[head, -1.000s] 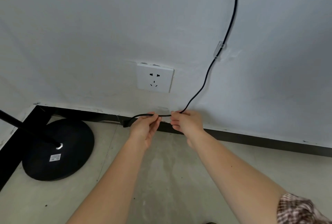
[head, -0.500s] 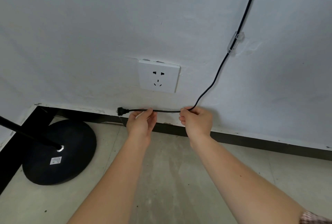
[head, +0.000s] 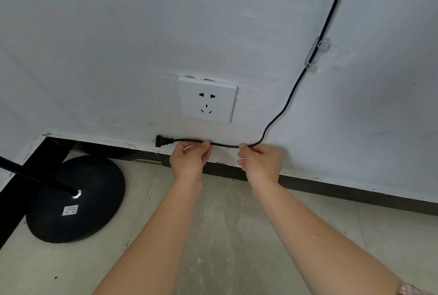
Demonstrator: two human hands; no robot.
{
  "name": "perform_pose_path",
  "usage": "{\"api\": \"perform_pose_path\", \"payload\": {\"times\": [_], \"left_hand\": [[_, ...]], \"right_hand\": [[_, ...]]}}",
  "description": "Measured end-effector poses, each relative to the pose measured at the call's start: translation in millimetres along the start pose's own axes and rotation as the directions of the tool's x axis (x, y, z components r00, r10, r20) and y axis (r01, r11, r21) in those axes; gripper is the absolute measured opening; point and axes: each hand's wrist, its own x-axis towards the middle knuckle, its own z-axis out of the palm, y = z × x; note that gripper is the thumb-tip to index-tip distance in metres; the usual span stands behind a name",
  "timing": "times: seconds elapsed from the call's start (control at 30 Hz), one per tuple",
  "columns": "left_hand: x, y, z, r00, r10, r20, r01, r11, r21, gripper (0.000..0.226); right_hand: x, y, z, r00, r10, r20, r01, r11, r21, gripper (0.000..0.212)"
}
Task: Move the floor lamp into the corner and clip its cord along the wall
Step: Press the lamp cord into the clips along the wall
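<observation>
The black cord (head: 292,92) runs down the white wall from the upper right, through a clear clip (head: 316,54), then bends left low on the wall. My right hand (head: 260,163) pinches it at the bend and my left hand (head: 189,161) pinches it further left, with a straight stretch held between them. The black plug (head: 162,140) sticks out to the left of my left hand, below the socket. The floor lamp's round black base (head: 75,200) stands on the floor in the left corner, its pole (head: 35,177) leaning out of view to the left.
A white wall socket (head: 207,100) sits just above my hands. A dark skirting strip (head: 343,191) runs along the wall's foot and up the left side of the corner. The floor (head: 225,235) is pale tile.
The cord end has been lifted off the skirting and pulled straight along the wall. My hands have moved apart, and the plug now shows clear of my left hand.
</observation>
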Motion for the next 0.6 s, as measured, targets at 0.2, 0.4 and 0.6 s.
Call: {"api": "perform_pose_path", "payload": {"times": [0.2, 0.4, 0.6], "left_hand": [[2.3, -4.8, 2.8, 1.000, 0.011, -0.017, -0.009, 0.995, 0.101, 0.016], [5.0, -4.9, 1.8, 0.999, -0.034, -0.010, 0.035, 0.992, 0.124, 0.020], [5.6, -4.8, -0.5, 0.999, -0.044, 0.004, 0.043, 0.982, 0.186, 0.019]], "right_hand": [[1.6, 0.1, -2.6, 0.994, -0.109, -0.019, 0.105, 0.986, -0.133, 0.031], [0.0, -0.2, -2.3, 0.990, -0.136, -0.032, 0.127, 0.971, -0.203, 0.030], [-1.0, 1.3, -3.2, 0.988, -0.150, -0.041, 0.136, 0.961, -0.239, 0.027]]}}
